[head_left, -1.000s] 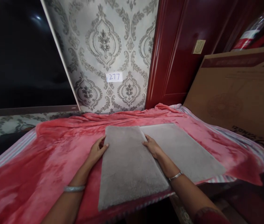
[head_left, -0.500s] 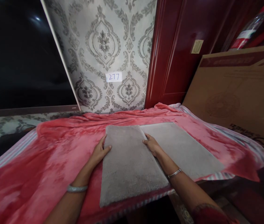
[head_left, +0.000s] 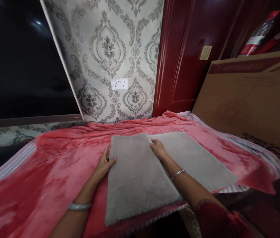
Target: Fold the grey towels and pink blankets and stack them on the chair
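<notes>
A grey plush mat [head_left: 137,172] lies with its left part folded over onto the rest. The flat right part of the mat stretches out beyond my right forearm. My left hand [head_left: 104,163] is at the fold on the left side, thumb resting on top and fingers spread along the edge. With bent fingers, my right hand [head_left: 157,148] pinches the free edge of the folded flap near its far corner, which is slightly raised. My right fingertips are partly hidden at that edge.
Beneath the mat spreads a red-pink plush blanket [head_left: 68,165] with a striped border. A large cardboard box [head_left: 254,96] stands at the right, with a bottle [head_left: 256,39] behind it. A dark television screen [head_left: 26,62] is at the left. Patterned wallpaper bears a card [head_left: 119,84] reading 277.
The flap's far right corner has lifted a little with my right hand. My left hand keeps almost the same place at the fold. The view has shifted slightly.
</notes>
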Tool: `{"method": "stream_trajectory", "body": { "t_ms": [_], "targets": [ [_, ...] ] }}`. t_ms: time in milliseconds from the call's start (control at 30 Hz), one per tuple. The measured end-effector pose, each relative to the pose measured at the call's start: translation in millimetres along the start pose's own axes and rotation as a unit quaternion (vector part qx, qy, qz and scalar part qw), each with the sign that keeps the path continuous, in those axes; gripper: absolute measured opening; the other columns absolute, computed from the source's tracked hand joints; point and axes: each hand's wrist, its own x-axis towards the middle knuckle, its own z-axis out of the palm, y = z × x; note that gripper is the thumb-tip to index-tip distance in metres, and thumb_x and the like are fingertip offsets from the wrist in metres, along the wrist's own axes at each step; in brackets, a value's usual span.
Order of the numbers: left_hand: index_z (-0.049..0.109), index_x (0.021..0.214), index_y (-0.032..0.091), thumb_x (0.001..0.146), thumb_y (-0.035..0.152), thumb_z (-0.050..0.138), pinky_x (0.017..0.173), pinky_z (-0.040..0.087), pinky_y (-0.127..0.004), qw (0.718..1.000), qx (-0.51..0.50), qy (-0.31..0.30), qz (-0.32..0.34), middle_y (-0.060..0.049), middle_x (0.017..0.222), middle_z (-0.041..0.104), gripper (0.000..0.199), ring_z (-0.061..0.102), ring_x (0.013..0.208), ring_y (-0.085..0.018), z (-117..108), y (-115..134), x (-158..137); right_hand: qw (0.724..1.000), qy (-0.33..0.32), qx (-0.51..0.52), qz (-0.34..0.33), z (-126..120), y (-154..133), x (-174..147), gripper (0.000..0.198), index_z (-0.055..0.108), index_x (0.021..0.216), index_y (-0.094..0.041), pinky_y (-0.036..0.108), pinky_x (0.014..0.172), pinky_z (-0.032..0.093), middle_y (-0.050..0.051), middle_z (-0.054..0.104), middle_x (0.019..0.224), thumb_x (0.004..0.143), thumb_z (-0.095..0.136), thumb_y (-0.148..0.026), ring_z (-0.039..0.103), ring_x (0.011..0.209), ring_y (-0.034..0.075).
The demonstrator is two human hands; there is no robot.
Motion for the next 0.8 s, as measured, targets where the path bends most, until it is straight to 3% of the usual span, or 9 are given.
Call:
{"method": "stream_trajectory", "body": {
  "t_ms": [100,200,267,333,400,433,500,600,800],
  "targets": [
    [0.009,0.162,0.022,0.066,0.049,0.081,0.072,0.061,-0.037,1.0,0.0,0.001,-0.008,-0.015,0.119,0.072,0.123,0.074,0.084,-0.027,1,3,-2,1.0,0.007,-0.028,0.0,-2,-1,-4,0.036,0.07,0.103,-0.021,0.036,0.09,0.05,0.002,0.072,0.091,0.068,0.061,-0.025,0.065,0.09,0.023],
    [0.014,0.161,0.022,0.066,0.044,0.083,0.072,0.06,-0.035,1.0,-0.005,0.006,-0.016,-0.016,0.124,0.07,0.12,0.074,0.086,-0.026,2,5,-3,0.999,-0.003,-0.053,0.012,-7,-7,-13,0.051,0.064,0.124,-0.017,0.042,0.09,0.051,0.006,0.072,0.093,0.074,0.059,-0.027,0.066,0.089,0.025],
    [0.017,0.16,0.023,0.066,0.042,0.083,0.072,0.06,-0.034,1.0,-0.009,0.005,-0.015,-0.017,0.129,0.068,0.117,0.074,0.089,-0.026,2,4,-2,0.998,-0.005,-0.066,0.004,-11,-13,-26,0.061,0.056,0.136,-0.015,0.046,0.097,0.049,0.011,0.071,0.109,0.077,0.06,-0.029,0.065,0.102,0.029],
    [0.016,0.16,0.023,0.066,0.042,0.083,0.072,0.061,-0.034,1.0,-0.011,0.001,-0.016,-0.018,0.134,0.065,0.117,0.073,0.092,-0.027,1,2,-1,0.991,-0.015,-0.11,-0.077,-14,-17,-45,0.07,0.048,0.147,-0.018,0.05,0.112,0.036,0.015,0.059,0.139,0.08,0.064,-0.033,0.052,0.13,0.033],
    [0.016,0.161,0.024,0.066,0.043,0.083,0.072,0.061,-0.034,1.0,-0.005,0.001,-0.014,-0.018,0.138,0.062,0.117,0.073,0.095,-0.028,0,0,1,0.963,-0.058,-0.191,-0.183,-15,-18,-68,0.075,0.041,0.153,-0.025,0.053,0.122,0.018,0.011,0.034,0.162,0.084,0.064,-0.043,0.025,0.15,0.033],
    [0.016,0.161,0.024,0.066,0.044,0.083,0.073,0.061,-0.034,1.0,0.003,0.0,-0.013,-0.018,0.138,0.062,0.117,0.073,0.096,-0.028,0,-1,2,0.942,-0.095,-0.237,-0.217,-14,-16,-79,0.075,0.038,0.155,-0.028,0.054,0.123,0.011,0.009,0.025,0.166,0.087,0.062,-0.048,0.014,0.154,0.032],
    [0.017,0.161,0.024,0.066,0.046,0.083,0.075,0.062,-0.035,1.0,0.018,0.005,-0.005,-0.018,0.139,0.062,0.117,0.073,0.1,-0.03,0,-1,3,0.909,-0.171,-0.308,-0.223,-11,-11,-96,0.075,0.036,0.157,-0.028,0.058,0.122,0.006,0.009,0.018,0.168,0.091,0.055,-0.056,0.006,0.155,0.033],
    [0.02,0.16,0.021,0.064,0.046,0.085,0.079,0.062,-0.034,1.0,0.017,0.018,0.006,-0.02,0.142,0.059,0.118,0.07,0.109,-0.032,1,1,2,0.888,-0.215,-0.353,-0.2,-7,-4,-106,0.076,0.034,0.158,-0.024,0.059,0.122,0.008,0.01,0.014,0.168,0.094,0.05,-0.06,0.005,0.155,0.033],
    [0.02,0.16,0.02,0.068,0.037,0.083,0.076,0.061,-0.033,0.999,0.015,0.027,-0.021,-0.02,0.136,0.064,0.114,0.073,0.102,-0.029,2,10,-3,0.886,-0.237,-0.343,-0.202,-27,2,-111,0.073,0.034,0.158,-0.028,0.053,0.123,0.012,0.009,0.017,0.167,0.094,0.05,-0.06,0.01,0.155,0.03]
  ]
}}
